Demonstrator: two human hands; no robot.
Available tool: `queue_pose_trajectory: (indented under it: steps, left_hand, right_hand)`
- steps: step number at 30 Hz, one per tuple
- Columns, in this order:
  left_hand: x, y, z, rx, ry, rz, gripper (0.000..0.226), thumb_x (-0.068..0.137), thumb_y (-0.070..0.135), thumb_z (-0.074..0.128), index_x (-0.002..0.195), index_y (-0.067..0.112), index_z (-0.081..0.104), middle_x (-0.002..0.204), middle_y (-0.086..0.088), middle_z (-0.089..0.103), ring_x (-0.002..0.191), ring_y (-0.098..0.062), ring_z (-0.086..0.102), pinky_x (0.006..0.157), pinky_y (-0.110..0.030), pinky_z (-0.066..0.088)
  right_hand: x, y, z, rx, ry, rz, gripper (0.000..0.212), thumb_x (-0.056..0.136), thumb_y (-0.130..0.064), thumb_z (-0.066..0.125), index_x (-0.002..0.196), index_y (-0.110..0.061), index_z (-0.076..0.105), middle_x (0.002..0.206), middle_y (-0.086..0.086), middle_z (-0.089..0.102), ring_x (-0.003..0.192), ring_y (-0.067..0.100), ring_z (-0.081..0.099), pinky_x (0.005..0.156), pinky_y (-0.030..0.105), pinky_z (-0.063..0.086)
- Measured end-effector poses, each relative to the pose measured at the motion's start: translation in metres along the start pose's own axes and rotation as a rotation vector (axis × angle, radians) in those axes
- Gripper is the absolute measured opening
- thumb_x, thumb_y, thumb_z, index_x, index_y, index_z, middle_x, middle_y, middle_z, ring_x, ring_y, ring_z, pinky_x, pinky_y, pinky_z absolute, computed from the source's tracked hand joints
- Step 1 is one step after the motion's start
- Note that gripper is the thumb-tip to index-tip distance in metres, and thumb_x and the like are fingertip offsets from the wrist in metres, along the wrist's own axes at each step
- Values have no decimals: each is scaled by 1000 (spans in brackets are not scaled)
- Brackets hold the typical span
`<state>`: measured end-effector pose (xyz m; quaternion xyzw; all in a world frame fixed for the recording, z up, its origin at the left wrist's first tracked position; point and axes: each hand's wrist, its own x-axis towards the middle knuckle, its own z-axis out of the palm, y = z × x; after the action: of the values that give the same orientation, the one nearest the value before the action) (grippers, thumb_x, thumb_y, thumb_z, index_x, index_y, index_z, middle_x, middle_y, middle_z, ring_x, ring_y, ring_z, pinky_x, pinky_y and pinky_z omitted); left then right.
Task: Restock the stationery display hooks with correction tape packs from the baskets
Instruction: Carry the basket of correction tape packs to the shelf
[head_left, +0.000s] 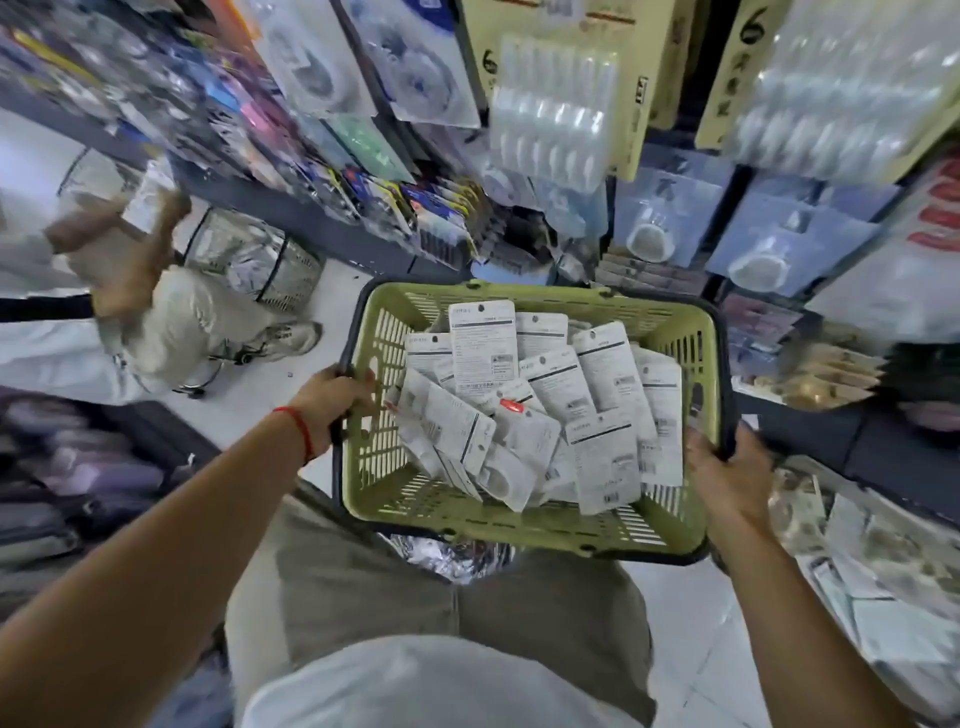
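Both hands, left hand (335, 397) and right hand (730, 470), fingers clamped on basket (395, 499) rim; packs (540, 410) inside; second person (130, 291) left.

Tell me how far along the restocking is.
Early. Some hooks already carry packs. In hand: both hands, left and right, grip the green basket. Left: its packs, all lying inside; none is being hung.

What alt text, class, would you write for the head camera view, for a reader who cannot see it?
Two bare hands, left hand and right hand, hold a green basket by its dark rim; it is full of white correction tape packs. Stocked display hooks hang ahead.
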<state>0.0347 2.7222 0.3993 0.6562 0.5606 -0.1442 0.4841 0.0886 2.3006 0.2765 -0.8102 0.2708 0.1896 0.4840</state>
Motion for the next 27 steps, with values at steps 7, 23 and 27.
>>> queue_pose_trajectory:
  steps: [7, 23, 27]
  left_hand:
    - [74, -11, 43, 185, -215, -81, 32, 92, -9, 56, 120, 5, 65, 108, -23, 66, 91, -36, 69, 87, -51, 58]
    - [420, -158, 212, 404, -135, -51, 28, 94, 24, 70, 114, 5, 74, 109, -16, 76, 87, -32, 66, 86, -52, 60]
    - [474, -177, 231, 366, -114, 27, 39, 85, 44, 73, 111, 15, 75, 99, -10, 81, 84, -32, 74, 85, -56, 63]
  right_hand:
    - [24, 74, 41, -118, 73, 95, 32, 101, -31, 62, 124, -8, 59, 116, 24, 68, 105, 44, 64, 84, 46, 47]
    - [128, 307, 270, -60, 323, 391, 18, 101, -20, 57, 118, -16, 58, 115, 21, 68, 103, 48, 63, 90, 55, 49]
    - [157, 326, 303, -67, 353, 346, 16, 104, -24, 55, 117, -16, 56, 101, 15, 68, 93, 45, 66, 79, 45, 48]
